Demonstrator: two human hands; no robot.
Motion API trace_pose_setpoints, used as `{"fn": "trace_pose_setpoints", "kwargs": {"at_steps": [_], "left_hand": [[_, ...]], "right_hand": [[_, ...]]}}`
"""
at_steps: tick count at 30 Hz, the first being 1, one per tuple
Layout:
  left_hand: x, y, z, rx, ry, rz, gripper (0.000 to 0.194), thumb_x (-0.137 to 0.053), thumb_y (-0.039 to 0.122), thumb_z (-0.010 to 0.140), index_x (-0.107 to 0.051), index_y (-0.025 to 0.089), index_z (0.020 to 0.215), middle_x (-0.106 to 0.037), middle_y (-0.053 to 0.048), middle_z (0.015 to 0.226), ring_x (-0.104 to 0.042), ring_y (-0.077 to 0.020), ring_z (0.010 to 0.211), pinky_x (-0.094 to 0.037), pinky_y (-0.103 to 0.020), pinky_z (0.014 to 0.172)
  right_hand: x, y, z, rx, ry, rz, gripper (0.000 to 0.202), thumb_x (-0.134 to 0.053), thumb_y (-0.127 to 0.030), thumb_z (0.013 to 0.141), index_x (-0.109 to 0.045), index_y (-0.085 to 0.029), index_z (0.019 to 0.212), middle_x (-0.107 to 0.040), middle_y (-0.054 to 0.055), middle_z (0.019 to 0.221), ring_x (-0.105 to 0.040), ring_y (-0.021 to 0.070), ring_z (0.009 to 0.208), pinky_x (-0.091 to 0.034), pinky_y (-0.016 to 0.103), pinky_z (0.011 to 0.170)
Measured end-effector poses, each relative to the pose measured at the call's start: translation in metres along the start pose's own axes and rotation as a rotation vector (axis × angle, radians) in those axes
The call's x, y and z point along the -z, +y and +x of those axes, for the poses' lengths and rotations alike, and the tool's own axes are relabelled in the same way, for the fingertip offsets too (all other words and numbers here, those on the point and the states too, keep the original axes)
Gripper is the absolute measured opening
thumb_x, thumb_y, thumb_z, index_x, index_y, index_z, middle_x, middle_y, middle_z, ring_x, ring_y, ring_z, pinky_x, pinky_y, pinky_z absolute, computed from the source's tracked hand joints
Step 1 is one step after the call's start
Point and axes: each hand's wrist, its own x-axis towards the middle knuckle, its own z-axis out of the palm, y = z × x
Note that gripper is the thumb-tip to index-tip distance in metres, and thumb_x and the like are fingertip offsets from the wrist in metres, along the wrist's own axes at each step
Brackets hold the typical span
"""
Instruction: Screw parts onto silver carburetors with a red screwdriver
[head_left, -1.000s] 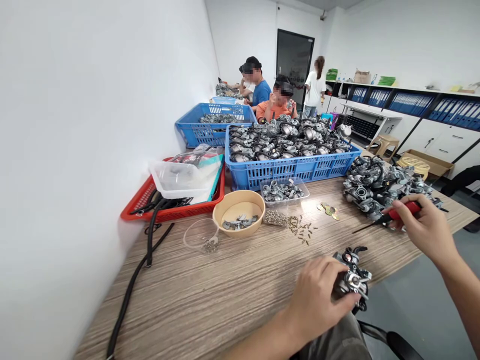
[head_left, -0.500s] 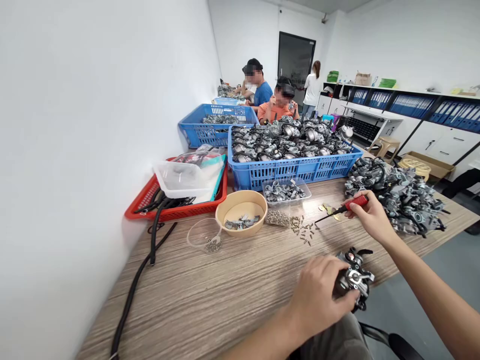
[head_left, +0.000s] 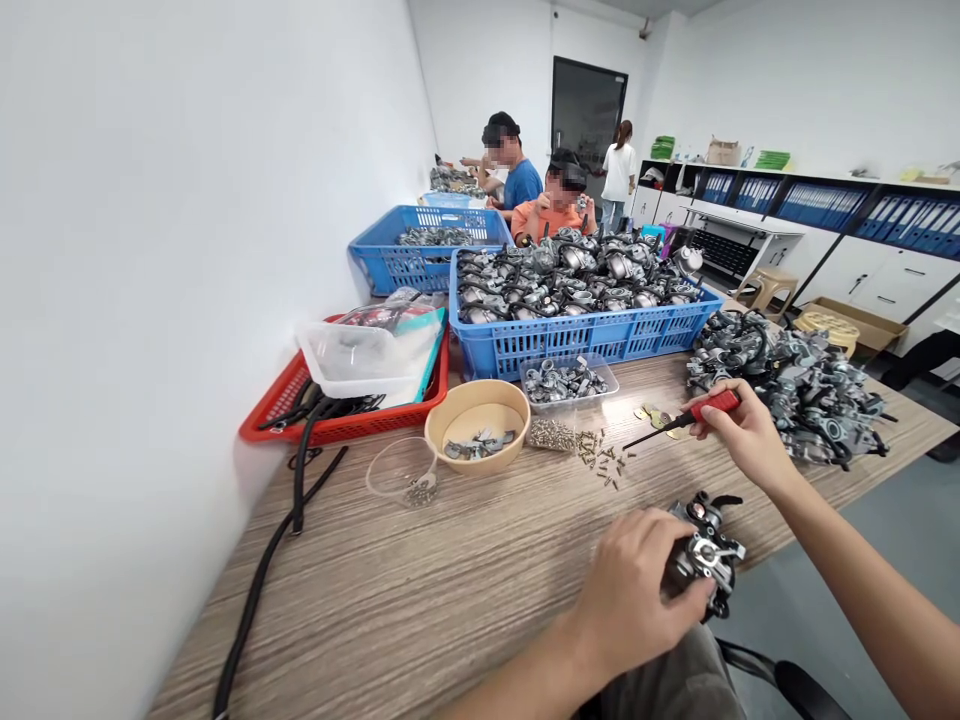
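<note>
My left hand [head_left: 637, 585] is closed round a metal and black part [head_left: 705, 555] near the table's front edge. In my right hand [head_left: 742, 435] is a screwdriver [head_left: 714, 406] with a red handle, its dark shaft pointing left. The tip is beside loose brass-coloured screws [head_left: 604, 460] on the table. A clear bag of small screws [head_left: 553, 434] lies left of them. Flat yellowish metal pieces [head_left: 654, 415] lie behind the shaft. To the left, a beige bowl [head_left: 478, 465] holds small grey metal pieces.
A blue crate [head_left: 585, 335] full of metal parts stands behind a clear tray [head_left: 570, 382]. More parts are heaped [head_left: 802, 385] at the right. A red basket [head_left: 345, 428] and black strap [head_left: 259, 590] are at the left. Two people sit beyond; another stands farther back.
The view has shifted slightly. The screwdriver tip has moved a little left and down beside the screws. Both hands keep their holds.
</note>
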Motion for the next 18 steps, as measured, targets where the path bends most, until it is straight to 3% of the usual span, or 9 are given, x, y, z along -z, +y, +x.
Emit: {"fn": "trace_pose_setpoints", "kwargs": {"at_steps": [10, 18], "left_hand": [[0.001, 0.001, 0.001, 0.018, -0.004, 0.013, 0.032, -0.075, 0.024, 0.084, -0.065, 0.017, 0.113, -0.074, -0.008, 0.107, -0.071, -0.0282, 0.098, -0.057, -0.044, 0.086], [0.0, 0.001, 0.0, 0.062, -0.016, -0.016, 0.03, -0.073, 0.024, 0.086, -0.065, 0.017, 0.114, -0.075, -0.008, 0.109, -0.071, -0.0281, 0.102, -0.057, -0.046, 0.089]], "right_hand": [[0.025, -0.052, -0.035, 0.081, 0.046, 0.019, 0.033, -0.082, -0.042, 0.083, -0.055, -0.027, 0.094, -0.078, 0.002, 0.087, -0.066, 0.0158, 0.055, -0.06, 0.032, 0.056], [0.052, -0.08, -0.071, 0.167, 0.106, 0.068, 0.026, -0.084, -0.031, 0.082, -0.061, -0.025, 0.095, -0.08, 0.007, 0.085, -0.069, 0.0192, 0.055, -0.058, 0.029, 0.048]]}}
